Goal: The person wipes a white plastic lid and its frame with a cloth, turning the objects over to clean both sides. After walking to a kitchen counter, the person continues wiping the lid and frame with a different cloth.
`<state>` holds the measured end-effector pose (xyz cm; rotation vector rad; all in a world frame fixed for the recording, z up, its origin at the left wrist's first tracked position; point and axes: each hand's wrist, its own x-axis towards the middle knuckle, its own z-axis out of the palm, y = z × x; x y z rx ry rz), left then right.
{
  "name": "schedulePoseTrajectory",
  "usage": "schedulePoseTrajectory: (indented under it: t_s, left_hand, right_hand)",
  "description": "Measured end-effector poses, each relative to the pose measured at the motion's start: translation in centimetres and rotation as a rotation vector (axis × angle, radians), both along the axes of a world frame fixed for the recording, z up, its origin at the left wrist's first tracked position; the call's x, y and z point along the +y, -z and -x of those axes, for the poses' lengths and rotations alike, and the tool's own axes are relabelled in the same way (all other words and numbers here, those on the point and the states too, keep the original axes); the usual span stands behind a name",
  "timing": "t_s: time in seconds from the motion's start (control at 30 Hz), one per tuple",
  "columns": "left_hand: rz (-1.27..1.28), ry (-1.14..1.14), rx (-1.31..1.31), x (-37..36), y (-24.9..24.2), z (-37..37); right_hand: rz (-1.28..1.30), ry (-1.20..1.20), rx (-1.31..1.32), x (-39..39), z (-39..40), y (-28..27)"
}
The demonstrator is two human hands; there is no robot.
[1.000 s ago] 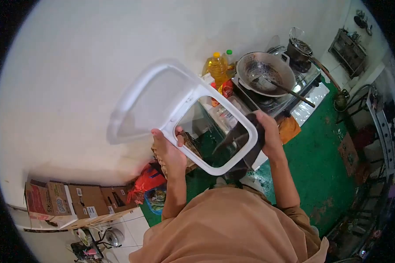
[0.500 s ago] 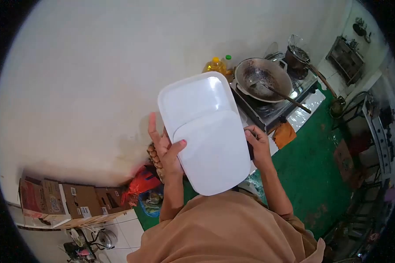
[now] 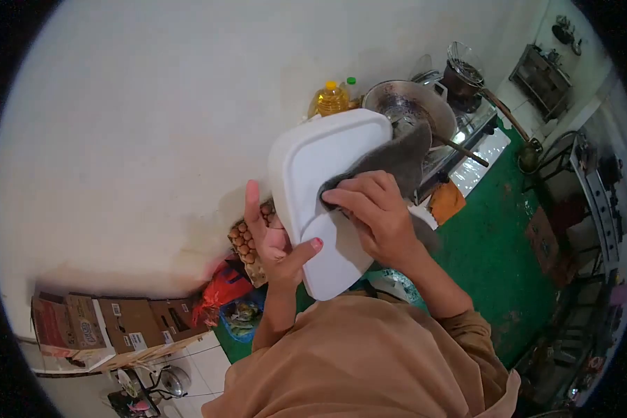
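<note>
A white plastic tray or lid (image 3: 320, 157) with rounded corners is held tilted in front of my body, and a smaller white piece (image 3: 338, 251) overlaps its lower part. My left hand (image 3: 275, 240) grips the left edge, thumb over the front, index finger pointing up. Pinched in my right hand (image 3: 376, 212) is a dark grey cloth (image 3: 397, 157), which lies against the face of the white tray and hangs over its right side. The cloth hides part of the tray.
A wok (image 3: 439, 108) with a ladle sits on the stove (image 3: 470, 132) at the upper right, beside oil bottles (image 3: 332, 99). Eggs (image 3: 242, 240), a red bag (image 3: 223, 289) and cardboard boxes (image 3: 129, 324) are at the lower left. An orange cloth (image 3: 446, 203) lies by the stove.
My right hand has come from the right edge onto the tray's face, bringing the grey cloth into view. The tray has turned and shifted slightly right.
</note>
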<state>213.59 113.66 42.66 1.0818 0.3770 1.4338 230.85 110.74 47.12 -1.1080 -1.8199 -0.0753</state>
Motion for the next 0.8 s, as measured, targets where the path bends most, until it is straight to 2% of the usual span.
schedulePoseTrajectory:
  t_s: [0.07,0.13,0.27,0.33,0.37,0.43,0.47,0.57,0.6,0.7,0.8]
  left_hand:
    - [-0.020,-0.038,0.036,-0.3,-0.4,0.2]
    - [0.027,-0.127,-0.131,-0.6,-1.7,0.7]
    - [-0.032,-0.160,-0.088,0.2,-0.7,1.9]
    - [0.013,-0.132,-0.144,0.3,-0.9,2.0]
    - [0.013,-0.132,-0.143,0.3,-1.0,1.8]
    - [0.020,-0.138,-0.086,0.2,-1.1,1.0]
    - [0.021,-0.127,-0.081,0.1,-1.0,0.8]
    - [0.045,-0.058,-0.099,-0.1,-0.9,-0.4]
    - [0.053,-0.061,-0.106,-0.3,-1.0,-1.0]
    - [0.074,-0.033,-0.093,-0.4,-0.9,-0.7]
    - [0.084,-0.024,-0.070,-0.6,-1.0,0.1]
  right_hand:
    - [-0.007,0.037,-0.056,0.9,-0.4,1.1]
    - [-0.003,0.208,-0.003,1.7,-2.2,2.6]
    - [0.115,0.283,0.114,2.3,-4.0,4.5]
    - [0.024,0.396,0.468,2.0,-4.1,3.3]
    - [0.024,0.396,0.469,1.7,-3.9,2.5]
    - [-0.257,0.409,0.415,0.8,-2.8,0.4]
    - [-0.271,0.323,0.397,0.3,-1.6,-0.5]
    - [-0.259,0.058,0.042,1.0,0.6,0.3]
    - [-0.253,-0.061,0.022,1.7,1.4,-0.1]
    - [-0.299,-0.047,-0.038,3.9,0.0,0.2]
    - [-0.287,0.114,-0.055,5.2,-2.0,0.6]
